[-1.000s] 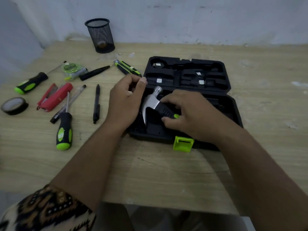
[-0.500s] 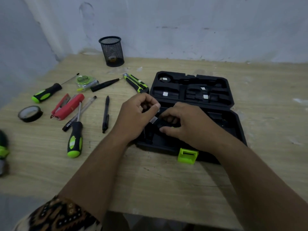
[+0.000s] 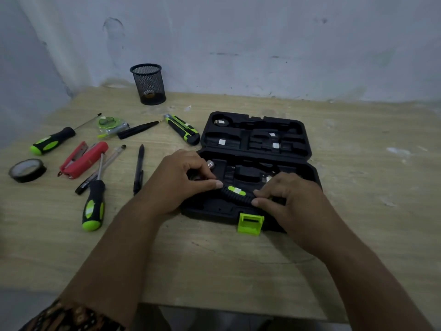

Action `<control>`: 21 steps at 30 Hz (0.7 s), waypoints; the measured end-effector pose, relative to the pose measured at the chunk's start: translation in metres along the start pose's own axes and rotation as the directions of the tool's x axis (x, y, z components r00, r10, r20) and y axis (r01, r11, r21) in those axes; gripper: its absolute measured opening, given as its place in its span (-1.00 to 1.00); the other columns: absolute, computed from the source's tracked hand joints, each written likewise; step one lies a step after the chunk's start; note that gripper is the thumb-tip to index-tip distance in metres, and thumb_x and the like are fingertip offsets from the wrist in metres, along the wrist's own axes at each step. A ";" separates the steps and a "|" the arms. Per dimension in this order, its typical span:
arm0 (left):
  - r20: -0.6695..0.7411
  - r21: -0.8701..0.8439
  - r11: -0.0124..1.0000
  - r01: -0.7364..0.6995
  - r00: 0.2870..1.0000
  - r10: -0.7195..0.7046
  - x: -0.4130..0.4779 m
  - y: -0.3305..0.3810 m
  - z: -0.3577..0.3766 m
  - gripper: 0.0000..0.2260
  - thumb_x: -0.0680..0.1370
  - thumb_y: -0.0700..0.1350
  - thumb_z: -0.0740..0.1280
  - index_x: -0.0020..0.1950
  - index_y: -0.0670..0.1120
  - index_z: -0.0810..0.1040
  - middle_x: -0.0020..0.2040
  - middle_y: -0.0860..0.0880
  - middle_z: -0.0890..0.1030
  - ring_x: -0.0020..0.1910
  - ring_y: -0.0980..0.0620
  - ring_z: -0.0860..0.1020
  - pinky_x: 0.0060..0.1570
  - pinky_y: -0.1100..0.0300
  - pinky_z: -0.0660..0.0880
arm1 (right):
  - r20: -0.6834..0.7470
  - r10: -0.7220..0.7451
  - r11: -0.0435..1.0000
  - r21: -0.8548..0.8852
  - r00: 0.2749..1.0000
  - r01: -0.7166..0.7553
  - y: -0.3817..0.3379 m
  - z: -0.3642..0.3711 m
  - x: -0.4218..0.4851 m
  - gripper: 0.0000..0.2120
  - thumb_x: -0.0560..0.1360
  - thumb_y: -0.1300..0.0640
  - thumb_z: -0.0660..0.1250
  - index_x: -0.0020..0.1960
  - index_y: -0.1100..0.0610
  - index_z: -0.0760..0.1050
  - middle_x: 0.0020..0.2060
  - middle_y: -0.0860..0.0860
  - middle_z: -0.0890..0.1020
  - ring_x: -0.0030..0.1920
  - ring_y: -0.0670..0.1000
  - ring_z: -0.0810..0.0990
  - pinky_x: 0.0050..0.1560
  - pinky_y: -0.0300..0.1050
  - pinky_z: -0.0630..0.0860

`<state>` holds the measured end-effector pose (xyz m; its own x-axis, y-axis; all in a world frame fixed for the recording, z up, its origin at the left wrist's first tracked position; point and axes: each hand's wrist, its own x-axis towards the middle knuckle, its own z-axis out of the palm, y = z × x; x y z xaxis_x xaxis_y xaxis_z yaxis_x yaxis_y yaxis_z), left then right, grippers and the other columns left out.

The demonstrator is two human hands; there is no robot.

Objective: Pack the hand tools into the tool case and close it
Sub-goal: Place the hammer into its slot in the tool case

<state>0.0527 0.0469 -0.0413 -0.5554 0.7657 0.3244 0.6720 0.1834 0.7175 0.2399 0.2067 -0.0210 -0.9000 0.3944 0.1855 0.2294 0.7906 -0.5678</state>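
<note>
Left hand (image 3: 181,180) curled on the head end of the black ribbed, green-inlaid hammer (image 3: 235,191) | right hand (image 3: 288,194) pinched on its handle butt | hammer laid in the near half of the open black plastic tool case (image 3: 214,209) | step: hammer being seated | next: firm downward press needed until flush in its recess

The tool case (image 3: 241,132) is matt black moulded plastic, its latch (image 3: 250,223) smooth lime-green plastic. The hammer (image 3: 235,193) has a ribbed, rubbery-looking black grip and a shiny metal head. The surface (image 3: 214,271) is pale, matt, scuffed wood grain; the pen cup (image 3: 148,84) is black wire mesh
</note>
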 end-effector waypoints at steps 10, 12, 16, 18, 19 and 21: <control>0.108 0.202 0.976 -0.077 0.993 0.056 0.007 0.003 -0.001 -0.84 0.39 0.01 0.55 -0.29 0.03 0.60 -0.22 0.10 0.50 -0.18 0.16 0.47 -0.22 0.41 0.32 | 0.107 0.123 0.991 0.046 0.987 -0.128 -0.004 -0.008 0.005 -0.87 0.44 0.02 0.49 -0.18 0.07 0.72 -0.36 -0.26 0.49 -0.22 -0.19 0.47 0.04 -0.23 0.34; 0.102 0.211 0.973 -0.096 0.992 0.076 0.006 0.001 -0.001 -0.83 0.40 0.02 0.54 -0.29 0.05 0.58 -0.22 0.10 0.50 -0.17 0.15 0.45 -0.22 0.41 0.32 | 0.171 0.158 0.986 0.023 0.973 -0.164 -0.012 -0.015 0.012 -0.88 0.44 0.04 0.50 -0.20 0.09 0.72 -0.36 -0.21 0.60 -0.32 -0.22 0.52 -0.16 -0.36 0.40; 0.071 0.271 0.953 -0.137 0.990 0.122 0.000 0.001 0.001 -0.83 0.42 0.01 0.52 -0.27 0.07 0.56 -0.25 0.17 0.46 -0.13 0.33 0.41 -0.19 0.49 0.26 | 0.222 0.060 0.991 -0.127 0.973 -0.032 -0.038 -0.016 0.028 -0.90 0.48 0.12 0.45 -0.06 0.05 0.74 -0.24 -0.15 0.65 -0.27 -0.18 0.53 -0.33 -0.45 0.34; 0.078 0.345 0.923 -0.172 0.985 0.154 -0.004 0.003 0.000 -0.90 0.46 0.01 0.50 -0.20 0.04 0.64 -0.25 0.17 0.49 -0.16 0.28 0.41 -0.19 0.45 0.27 | 0.225 -0.037 0.982 -0.174 0.974 0.077 -0.049 -0.003 0.028 -0.85 0.51 0.15 0.39 0.00 0.04 0.72 -0.26 -0.13 0.57 -0.21 -0.11 0.52 -0.24 -0.36 0.43; 0.100 0.373 0.909 -0.186 0.982 0.160 -0.005 0.004 -0.003 -0.93 0.48 0.00 0.48 -0.13 0.02 0.69 -0.22 0.13 0.55 -0.17 0.23 0.43 -0.18 0.40 0.29 | 0.213 -0.049 0.977 -0.193 0.976 0.091 -0.052 0.003 0.026 -0.84 0.51 0.17 0.37 -0.02 0.05 0.73 -0.23 -0.07 0.59 -0.18 -0.05 0.55 -0.19 -0.24 0.52; 0.162 0.353 0.925 -0.140 0.983 0.087 -0.008 0.008 -0.014 -0.88 0.54 -0.04 0.42 0.04 0.03 0.72 -0.10 0.06 0.65 -0.10 0.12 0.53 -0.12 0.24 0.43 | 0.174 -0.036 0.978 -0.196 0.984 0.070 -0.054 0.008 0.023 -0.84 0.51 0.19 0.36 -0.05 0.08 0.73 -0.18 -0.02 0.62 -0.17 -0.02 0.56 -0.12 -0.07 0.58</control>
<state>0.0558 0.0342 -0.0293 -0.4081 0.8683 0.2820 0.8723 0.2798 0.4010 0.2035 0.1695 0.0075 -0.9584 0.2784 0.0637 0.2338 0.8929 -0.3848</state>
